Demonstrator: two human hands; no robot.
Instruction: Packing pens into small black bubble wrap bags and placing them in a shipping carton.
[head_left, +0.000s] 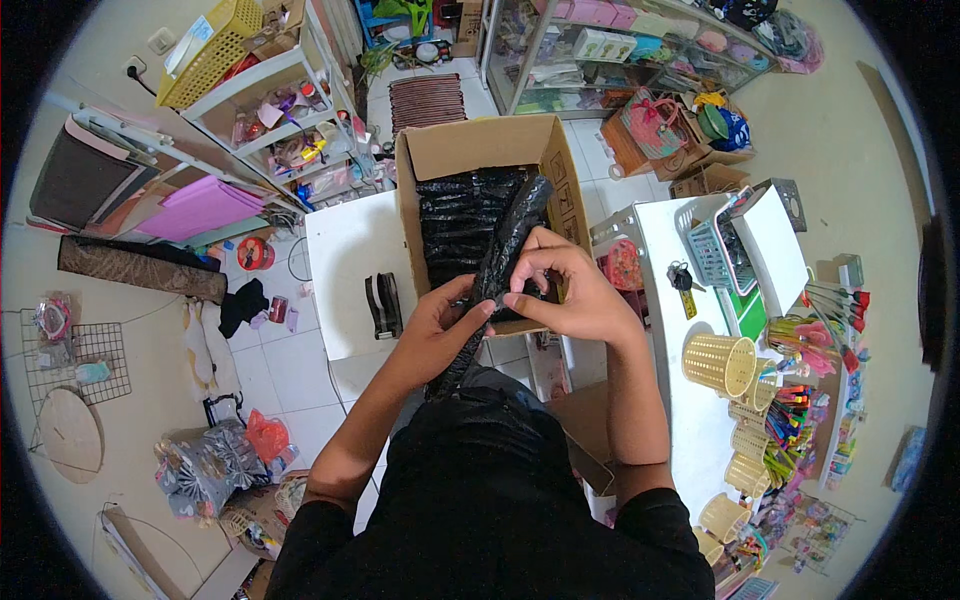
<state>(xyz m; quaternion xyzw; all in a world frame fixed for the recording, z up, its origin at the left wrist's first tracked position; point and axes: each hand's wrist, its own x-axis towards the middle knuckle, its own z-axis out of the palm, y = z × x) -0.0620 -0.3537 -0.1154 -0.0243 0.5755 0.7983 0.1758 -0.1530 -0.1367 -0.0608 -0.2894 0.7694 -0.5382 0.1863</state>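
A long roll wrapped in black plastic (510, 232) slants across the opening of a cardboard box (476, 142), its lower end close to my body. My left hand (448, 322) grips this roll around its lower half, thumb on top. At the roll's right side is my right hand (566, 289), with thumb and fingers bent close together against the wrapping. Whether they pinch the plastic or a small piece of something is too fine to tell. Inside the box lie several similar black-wrapped rolls (457, 217), side by side; my hands and the held roll hide some of them.
Left of the box, a black tape dispenser (384, 306) rests on a white tabletop (349, 262). To the right, a white table (664, 247) carries keys (682, 281), a blue basket (701, 240) and yellow baskets (718, 364). A glass cabinet (517, 60) stands beyond the box.
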